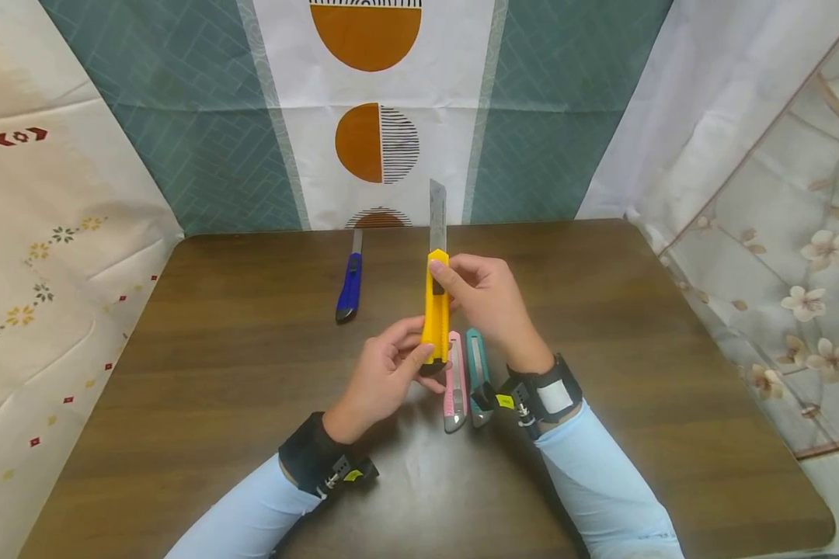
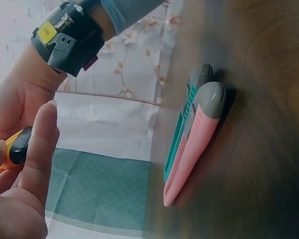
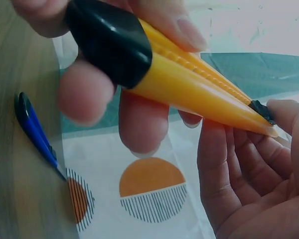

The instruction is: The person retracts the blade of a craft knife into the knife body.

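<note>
A yellow utility knife (image 1: pixel 433 318) is held upright above the table, its long blade (image 1: pixel 438 217) pointing away from me. My left hand (image 1: pixel 384 373) pinches its lower end near the black end cap (image 3: pixel 112 45). Higher up, my right hand (image 1: pixel 492 299) grips the body, with the thumb on the dark slider (image 3: pixel 261 110). Below the hands, a pink utility knife (image 1: pixel 454 384) and a teal utility knife (image 1: pixel 478 376) lie side by side on the table, no blade showing on either. To the left lies a blue utility knife (image 1: pixel 349 287) with its blade out.
The brown wooden table (image 1: pixel 217 349) ends at a patterned cloth (image 1: pixel 210 116) hanging along its back edge. Light curtains hang at the left and right sides, the right one a floral curtain (image 1: pixel 776 310). Each wrist wears a black strap with a small camera.
</note>
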The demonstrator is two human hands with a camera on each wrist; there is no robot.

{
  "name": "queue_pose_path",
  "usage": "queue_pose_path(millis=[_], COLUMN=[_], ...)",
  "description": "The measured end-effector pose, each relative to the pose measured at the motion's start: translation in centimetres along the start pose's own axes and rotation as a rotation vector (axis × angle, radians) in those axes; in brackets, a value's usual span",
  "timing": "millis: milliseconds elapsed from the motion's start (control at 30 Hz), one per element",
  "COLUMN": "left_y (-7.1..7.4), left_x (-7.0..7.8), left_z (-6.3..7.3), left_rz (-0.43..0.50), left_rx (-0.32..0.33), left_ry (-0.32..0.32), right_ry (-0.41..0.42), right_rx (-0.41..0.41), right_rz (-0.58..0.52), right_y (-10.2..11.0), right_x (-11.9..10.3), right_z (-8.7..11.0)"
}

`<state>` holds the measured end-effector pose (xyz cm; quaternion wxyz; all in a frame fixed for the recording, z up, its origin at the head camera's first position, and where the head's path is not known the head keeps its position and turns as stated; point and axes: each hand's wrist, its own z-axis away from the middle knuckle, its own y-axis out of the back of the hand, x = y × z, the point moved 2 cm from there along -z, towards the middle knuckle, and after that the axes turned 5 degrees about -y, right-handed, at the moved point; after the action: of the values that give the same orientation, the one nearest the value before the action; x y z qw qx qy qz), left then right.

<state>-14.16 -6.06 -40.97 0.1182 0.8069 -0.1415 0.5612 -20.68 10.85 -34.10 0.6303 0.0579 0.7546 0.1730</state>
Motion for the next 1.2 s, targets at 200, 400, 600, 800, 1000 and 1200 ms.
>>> queue_pose_path(millis=[200, 400, 600, 800, 1000, 1200], left_y=[-0.1, -0.2, -0.1, -0.1, 0.0, 0.0], left_x=[0.0, -0.2, -0.1, -0.2, -0.1, 0.0], left_z=[0.0, 0.1, -0.1, -0.1, 0.0, -0.1], left_rz=[-0.023, -0.038, -0.089, -0.099, -0.094, -0.075], left_rx=[0.004, 0.005, -0.002, -0.013, -0.004, -0.008], left_ry=[0.011, 0.022, 0.001, 0.021, 0.02, 0.023], right_ry=[0.0, 0.001, -0.004, 0.007, 0.027, 0.032], right_rx=[0.006, 0.001, 0.022, 0.061, 0.069, 0.089], right_rz=[0.009, -0.01, -0.027, -0.008, -0.034, -0.051], right_y=[0.0, -0.1, -0.4, -0.7, -1.2, -1.3], right_x=[-0.1, 0.0, 0.0, 0.3, 0.6, 0.6], right_z=[0.1, 0.0, -0.1, -0.1, -0.1, 0.0])
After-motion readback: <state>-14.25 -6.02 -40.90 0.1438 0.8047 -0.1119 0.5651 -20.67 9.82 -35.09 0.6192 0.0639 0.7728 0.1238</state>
